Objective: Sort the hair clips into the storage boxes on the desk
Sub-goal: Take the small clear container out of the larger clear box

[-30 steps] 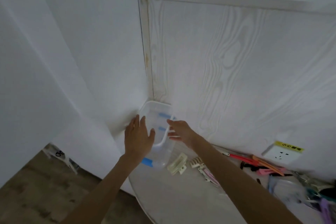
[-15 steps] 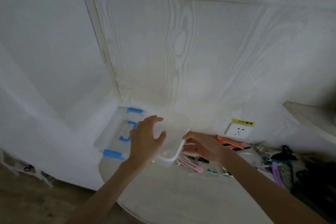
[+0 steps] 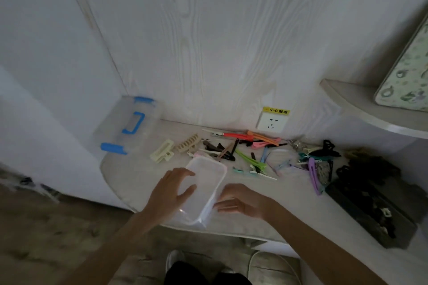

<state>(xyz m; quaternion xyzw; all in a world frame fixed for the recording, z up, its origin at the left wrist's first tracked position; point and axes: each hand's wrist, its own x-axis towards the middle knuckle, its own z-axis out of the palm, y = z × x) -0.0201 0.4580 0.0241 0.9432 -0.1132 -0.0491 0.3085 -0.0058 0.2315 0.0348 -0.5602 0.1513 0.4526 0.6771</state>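
Single head view looks steeply down, close over the desk [image 3: 289,194].

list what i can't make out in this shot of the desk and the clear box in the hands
- Head view: part of the clear box is covered by the left hand; contents cannot be told.
- Right hand: its grip on the box wall is unclear from this angle.
- Dark tray at right: contents too dim to identify.
- Lidded box with blue latches: inside blurred.
- Socket label: too small to read.
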